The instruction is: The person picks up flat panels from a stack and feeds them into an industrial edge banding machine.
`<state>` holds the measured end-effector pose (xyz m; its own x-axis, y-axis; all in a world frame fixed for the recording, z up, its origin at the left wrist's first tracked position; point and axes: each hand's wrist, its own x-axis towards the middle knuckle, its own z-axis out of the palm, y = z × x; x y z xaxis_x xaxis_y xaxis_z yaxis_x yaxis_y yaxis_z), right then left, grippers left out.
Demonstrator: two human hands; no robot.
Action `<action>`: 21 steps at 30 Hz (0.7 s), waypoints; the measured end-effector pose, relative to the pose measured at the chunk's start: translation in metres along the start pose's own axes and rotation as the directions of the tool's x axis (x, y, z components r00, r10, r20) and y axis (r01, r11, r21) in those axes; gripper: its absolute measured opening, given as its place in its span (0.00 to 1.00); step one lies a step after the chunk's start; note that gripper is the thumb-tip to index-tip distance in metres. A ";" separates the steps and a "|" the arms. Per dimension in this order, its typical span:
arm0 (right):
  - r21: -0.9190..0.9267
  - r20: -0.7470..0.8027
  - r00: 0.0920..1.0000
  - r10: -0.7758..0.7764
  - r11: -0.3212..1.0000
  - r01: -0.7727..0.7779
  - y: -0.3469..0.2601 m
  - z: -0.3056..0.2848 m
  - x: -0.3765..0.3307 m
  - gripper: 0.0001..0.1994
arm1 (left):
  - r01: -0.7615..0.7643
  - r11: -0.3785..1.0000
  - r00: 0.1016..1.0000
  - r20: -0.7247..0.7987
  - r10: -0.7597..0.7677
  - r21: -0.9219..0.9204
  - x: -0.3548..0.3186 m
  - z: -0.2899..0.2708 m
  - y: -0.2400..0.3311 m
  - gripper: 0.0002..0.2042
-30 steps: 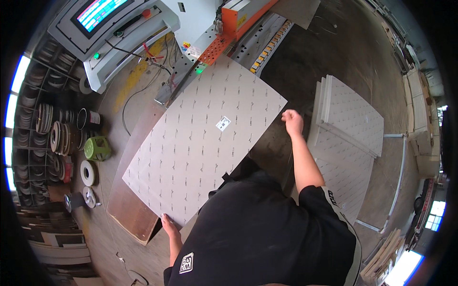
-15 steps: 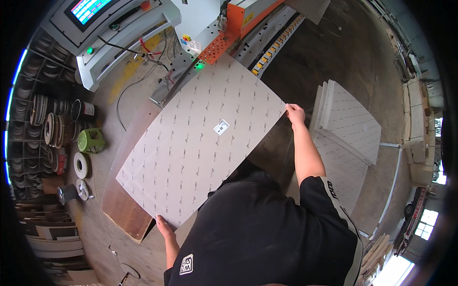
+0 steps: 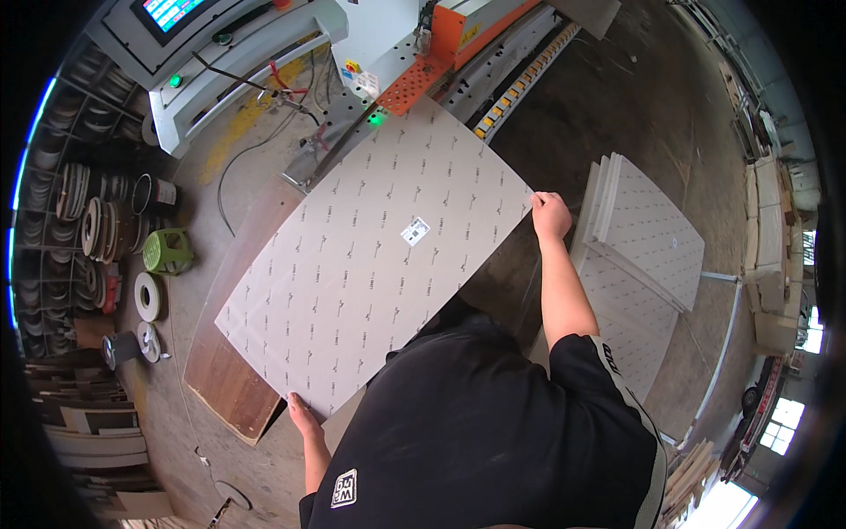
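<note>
I hold a large flat grey-white panel (image 3: 370, 264) with a faint repeated print and a small white sticker near its middle. My left hand (image 3: 298, 411) grips its near left corner. My right hand (image 3: 550, 214) grips the edge at its right corner. The panel's far end reaches a machine with an orange perforated plate (image 3: 414, 79) and a green light. Under the panel's left side lies a brown wooden board (image 3: 227, 384).
A stack of matching panels (image 3: 648, 238) lies on the floor at my right. A control console with a screen (image 3: 220, 44) stands at the far left. Rolls of edge tape (image 3: 145, 295) and a green stool (image 3: 167, 251) sit along the left wall racks.
The panel has shifted forward toward the machine, its far end now by the orange plate. Both hands stay on the same corners.
</note>
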<state>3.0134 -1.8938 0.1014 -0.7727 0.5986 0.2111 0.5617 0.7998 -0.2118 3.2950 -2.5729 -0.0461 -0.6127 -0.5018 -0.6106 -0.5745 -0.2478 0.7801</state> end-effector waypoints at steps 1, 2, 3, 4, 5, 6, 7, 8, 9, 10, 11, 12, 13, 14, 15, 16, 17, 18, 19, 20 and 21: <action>-0.072 0.008 1.000 -0.024 0.997 0.024 -0.004 -0.004 0.001 0.09 | -0.003 1.000 1.000 0.011 0.003 -0.006 -0.001 0.001 0.001 0.26; -0.143 0.019 0.999 -0.048 0.988 0.050 -0.006 -0.006 0.003 0.09 | -0.006 1.000 1.000 0.021 0.006 -0.012 -0.003 0.003 0.003 0.26; -0.208 0.039 0.996 -0.079 0.974 0.085 -0.005 -0.004 0.005 0.09 | -0.013 1.000 1.000 0.013 0.013 -0.002 -0.002 0.004 0.003 0.26; -0.269 0.061 0.992 -0.111 0.955 0.123 -0.003 -0.001 0.008 0.10 | -0.021 1.000 1.000 0.002 0.021 0.008 -0.002 0.005 0.003 0.26; -0.329 0.085 0.986 -0.141 0.930 0.161 -0.001 0.001 0.012 0.10 | -0.029 0.999 1.000 -0.009 0.029 0.017 -0.002 0.005 0.004 0.25; -0.341 0.131 0.983 -0.133 0.925 0.170 0.003 0.002 0.017 0.12 | -0.027 1.000 1.000 0.003 0.027 -0.003 -0.002 0.006 0.004 0.25; -0.351 0.178 0.976 -0.125 0.919 0.182 0.005 0.004 0.022 0.13 | -0.025 0.999 1.000 0.012 0.025 -0.023 -0.001 0.007 0.005 0.25; -0.360 0.228 0.967 -0.117 0.912 0.195 0.006 0.004 0.025 0.14 | -0.021 0.999 1.000 0.019 0.022 -0.041 -0.002 0.005 0.005 0.25; -0.396 0.245 0.956 -0.162 0.883 0.251 0.010 0.000 0.032 0.14 | -0.015 0.999 1.000 0.013 0.015 -0.039 -0.002 0.005 0.006 0.24; -0.440 0.206 0.973 -0.102 0.879 0.185 0.038 0.007 0.047 0.13 | -0.006 0.999 1.000 0.013 0.007 -0.038 -0.002 0.007 0.006 0.24; -0.380 0.124 0.991 0.048 0.925 0.002 0.062 0.006 0.057 0.14 | 0.000 0.999 1.000 0.007 0.000 -0.037 -0.002 0.006 0.004 0.23; -0.353 0.124 0.980 0.158 0.930 -0.105 0.089 0.001 0.062 0.15 | 0.002 1.000 1.000 -0.006 -0.002 -0.029 -0.004 0.004 0.003 0.23; -0.281 0.082 0.963 0.255 0.933 -0.223 0.105 -0.003 0.065 0.17 | 0.000 1.000 1.000 -0.019 0.000 -0.022 -0.004 0.004 0.003 0.23; -0.252 0.122 0.964 0.236 0.947 -0.200 0.086 -0.018 0.057 0.20 | -0.003 1.000 0.999 -0.041 0.003 -0.018 -0.004 0.004 0.001 0.22; -0.234 0.156 0.963 0.220 0.955 -0.180 0.065 -0.039 0.045 0.22 | 0.012 0.999 0.999 -0.044 -0.014 -0.041 -0.008 0.006 0.001 0.22; -0.179 0.201 0.963 0.182 0.973 -0.147 0.068 -0.037 0.034 0.24 | 0.034 0.998 0.999 -0.034 -0.036 -0.061 -0.013 0.011 0.005 0.22; -0.114 0.251 0.959 0.135 0.987 -0.109 0.070 -0.025 0.023 0.25 | 0.051 0.996 0.998 -0.034 -0.053 -0.080 -0.018 0.015 0.008 0.22; 0.161 0.392 0.909 0.143 0.962 -0.221 0.069 -0.010 0.003 0.24 | 0.051 0.996 0.998 -0.039 -0.054 -0.069 -0.023 0.021 0.010 0.22; 0.403 0.532 0.841 0.101 0.843 -0.356 0.057 0.003 -0.025 0.22 | 0.050 0.997 0.997 -0.051 -0.052 -0.053 -0.027 0.025 0.012 0.22; 0.511 0.609 0.792 -0.038 0.783 -0.354 0.033 0.008 -0.051 0.20 | 0.045 0.998 0.996 -0.069 -0.047 -0.040 -0.032 0.027 0.013 0.22; 0.525 0.686 0.718 -0.118 0.764 -0.376 0.020 0.013 -0.075 0.19 | 0.052 0.997 0.996 -0.065 -0.055 -0.052 -0.035 0.030 0.013 0.22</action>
<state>3.0791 -1.9234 0.0690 -0.8239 0.3044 -0.4781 0.5644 0.3625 -0.7417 3.2929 -2.5339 -0.0183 -0.5439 -0.5399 -0.6424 -0.5762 -0.3163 0.7537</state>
